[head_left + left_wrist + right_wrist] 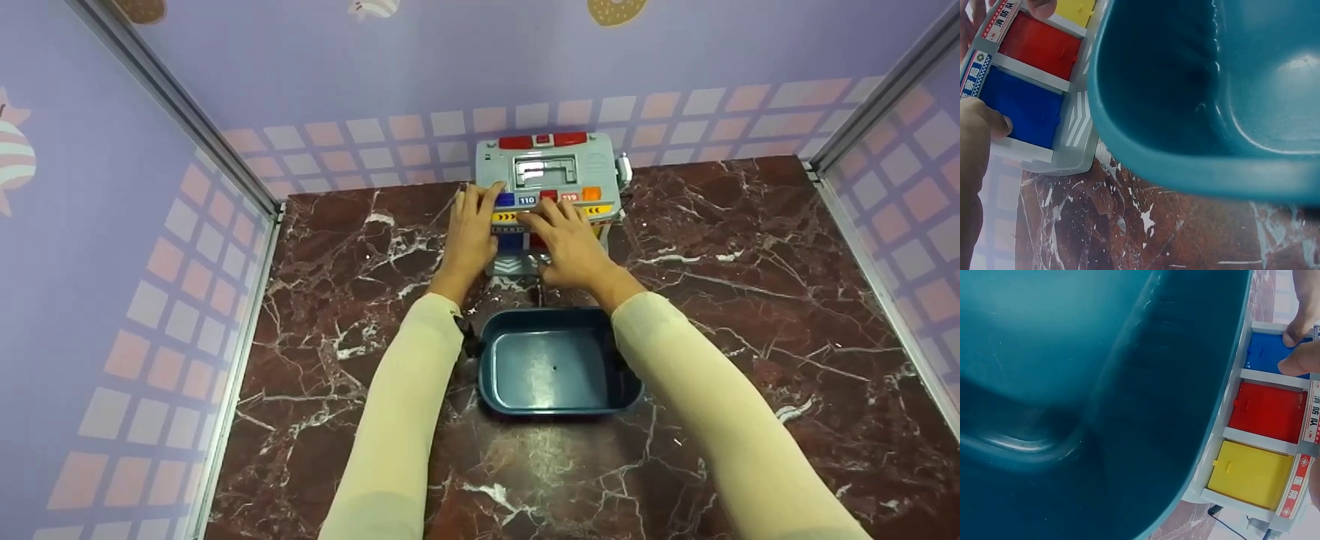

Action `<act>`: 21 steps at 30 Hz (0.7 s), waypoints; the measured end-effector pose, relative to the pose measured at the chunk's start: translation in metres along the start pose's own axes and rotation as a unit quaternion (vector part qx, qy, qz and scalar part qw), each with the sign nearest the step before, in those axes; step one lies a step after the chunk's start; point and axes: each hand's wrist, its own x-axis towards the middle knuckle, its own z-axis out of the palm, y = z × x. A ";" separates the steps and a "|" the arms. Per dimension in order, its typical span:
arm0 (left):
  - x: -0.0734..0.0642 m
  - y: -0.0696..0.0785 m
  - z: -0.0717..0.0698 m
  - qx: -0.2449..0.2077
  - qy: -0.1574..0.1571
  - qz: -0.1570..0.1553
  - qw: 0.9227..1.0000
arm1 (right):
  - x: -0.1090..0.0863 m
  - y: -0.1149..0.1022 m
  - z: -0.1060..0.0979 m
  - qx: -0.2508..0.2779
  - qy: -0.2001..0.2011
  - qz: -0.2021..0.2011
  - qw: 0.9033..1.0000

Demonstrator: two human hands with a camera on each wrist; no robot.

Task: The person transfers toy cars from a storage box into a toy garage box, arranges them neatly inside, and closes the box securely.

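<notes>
A grey toy rescue station [600,169] stands against the back wall, with 110 and 119 labels on its sloped top. In the left wrist view its front has a blue door [1027,107], a red door [1044,45] and a yellow door [1075,10]. My left hand [471,232] grips the station's left front corner, fingers over the top and thumb at the blue door. Fingers of my right hand [574,244] rest on the top's front edge near the yellow arrow strip, its thumb hanging in front of the doors.
A dark teal basin [555,367] sits between my forearms, just in front of the station. Marbled dark red tabletop [720,360] extends on both sides. Purple panels with a checked pattern [495,60] enclose the table at the back, left and right.
</notes>
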 end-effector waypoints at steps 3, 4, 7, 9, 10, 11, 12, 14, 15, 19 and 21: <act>0.000 0.000 -0.001 0.000 0.001 0.003 1.000 | 0.000 -0.001 0.000 -0.004 0.002 -0.001 1.000; 0.000 -0.001 -0.001 0.000 0.001 0.004 1.000 | 0.000 -0.001 0.000 -0.006 0.002 -0.002 1.000; -0.001 -0.002 -0.001 -0.002 -0.002 0.008 1.000 | -0.001 -0.001 0.000 -0.011 0.000 -0.005 1.000; -0.003 -0.004 -0.002 -0.003 -0.006 0.009 1.000 | -0.002 -0.001 0.001 -0.015 -0.003 -0.007 1.000; -0.003 -0.004 -0.002 -0.003 -0.006 0.010 1.000 | -0.002 -0.002 0.001 -0.016 -0.005 -0.008 1.000; -0.003 -0.005 -0.003 -0.004 -0.008 0.012 1.000 | -0.003 -0.002 0.001 -0.017 -0.006 -0.008 1.000; -0.004 -0.005 -0.004 -0.005 -0.010 0.013 1.000 | -0.003 -0.002 0.001 -0.018 -0.007 -0.009 1.000; -0.004 -0.006 -0.006 -0.007 -0.016 0.014 1.000 | -0.004 -0.003 0.001 -0.024 -0.009 -0.009 1.000; -0.004 -0.006 -0.007 -0.010 -0.020 0.015 1.000 | -0.004 -0.003 0.001 -0.027 -0.011 -0.008 1.000; -0.005 -0.006 -0.011 -0.019 -0.042 0.010 0.999 | -0.005 -0.003 0.000 -0.045 -0.018 -0.007 0.999; -0.006 -0.005 -0.012 -0.020 -0.055 0.006 0.998 | -0.006 -0.004 0.000 -0.051 -0.022 -0.005 0.998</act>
